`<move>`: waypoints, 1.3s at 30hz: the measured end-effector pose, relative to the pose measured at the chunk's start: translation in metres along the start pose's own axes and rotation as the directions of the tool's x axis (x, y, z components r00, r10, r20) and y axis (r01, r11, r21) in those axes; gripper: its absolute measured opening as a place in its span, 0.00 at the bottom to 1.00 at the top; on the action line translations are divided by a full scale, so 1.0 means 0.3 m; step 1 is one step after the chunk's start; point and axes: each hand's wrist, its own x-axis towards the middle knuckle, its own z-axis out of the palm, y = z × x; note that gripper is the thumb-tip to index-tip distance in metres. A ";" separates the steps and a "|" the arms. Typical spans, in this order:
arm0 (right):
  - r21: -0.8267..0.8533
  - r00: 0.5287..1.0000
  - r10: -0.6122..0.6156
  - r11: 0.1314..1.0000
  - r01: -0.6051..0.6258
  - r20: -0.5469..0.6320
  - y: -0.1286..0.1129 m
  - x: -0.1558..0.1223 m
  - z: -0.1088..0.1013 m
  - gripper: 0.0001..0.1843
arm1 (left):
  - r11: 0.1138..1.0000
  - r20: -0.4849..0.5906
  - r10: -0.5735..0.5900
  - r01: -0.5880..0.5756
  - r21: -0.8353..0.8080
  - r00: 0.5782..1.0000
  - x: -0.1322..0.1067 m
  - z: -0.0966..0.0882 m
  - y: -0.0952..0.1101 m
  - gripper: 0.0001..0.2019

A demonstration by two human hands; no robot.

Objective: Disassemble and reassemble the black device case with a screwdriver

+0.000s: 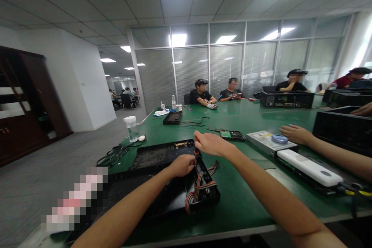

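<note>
A black panel-like casing [171, 197] lies on the green table in front of me. My right hand [213, 143] is closed around the top of what looks like a screwdriver [197, 152], held upright over the casing's right side; only a bit of its dark and orange handle shows. Just below and left of it, my left hand [183, 165] is closed, with thumb and fingers pinched by the tool's lower part. Whatever those fingertips grip is hidden. Striped ribbon cables [199, 188] are bunched at the casing's right end. Behind it lies another dark panel [162, 155].
A lidded clear cup [132, 130] and black cables [114, 155] are at the left table edge. To the right are a metal drive [269, 142] with a tape roll [279, 138], a long white device [309, 167] and a co-worker's hand [296, 134]. Other people sit across the table.
</note>
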 end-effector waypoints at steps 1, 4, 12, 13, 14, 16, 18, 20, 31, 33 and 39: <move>-0.006 1.000 0.007 1.000 -0.007 0.000 0.001 0.002 0.000 0.21 | 1.000 0.000 0.003 -0.003 0.007 1.000 -0.001 -0.001 0.000 0.05; -0.024 0.998 0.054 0.998 -0.054 0.007 0.001 0.004 -0.003 0.23 | 1.000 0.005 0.006 -0.006 0.026 1.000 -0.003 -0.003 0.001 0.06; -0.035 0.996 0.090 0.995 -0.090 -0.011 0.002 0.010 -0.002 0.27 | 0.998 0.009 0.022 -0.023 0.056 1.000 -0.006 -0.010 0.006 0.06; -0.007 0.998 0.068 0.998 -0.068 -0.003 0.002 0.012 -0.001 0.26 | 0.998 0.011 0.022 -0.022 0.060 1.000 -0.006 -0.011 0.007 0.06; 0.023 0.999 0.037 0.999 -0.037 0.010 0.002 0.014 -0.001 0.25 | 0.998 0.013 0.021 -0.021 0.063 1.000 -0.007 -0.012 0.009 0.06; 0.046 1.000 -0.003 0.999 0.002 0.028 0.002 0.019 0.002 0.23 | 0.998 0.015 0.018 -0.019 0.067 1.000 -0.008 -0.014 0.011 0.06; 0.004 0.999 0.038 0.999 -0.038 0.023 0.002 0.024 0.006 0.26 | 0.997 0.018 0.017 -0.018 0.070 1.000 -0.010 -0.016 0.011 0.06; -0.032 0.995 0.097 0.995 -0.097 0.003 0.007 0.028 0.012 0.28 | 0.997 0.022 0.017 -0.018 0.074 1.000 -0.010 -0.016 0.010 0.06; 0.299 0.985 0.062 0.954 -0.013 -0.158 0.195 -0.003 0.169 0.25 | 0.987 0.012 0.066 -0.067 0.147 0.998 -0.029 -0.008 0.016 0.06; 0.624 0.984 0.126 0.781 -0.022 -0.124 0.270 -0.023 0.264 0.21 | 0.982 0.013 0.089 -0.090 0.164 0.996 -0.036 -0.005 0.016 0.07; 0.999 0.877 0.481 -0.050 0.023 0.004 0.378 -0.016 0.447 0.17 | 0.957 0.039 0.164 -0.168 0.238 0.986 -0.037 -0.016 0.013 0.08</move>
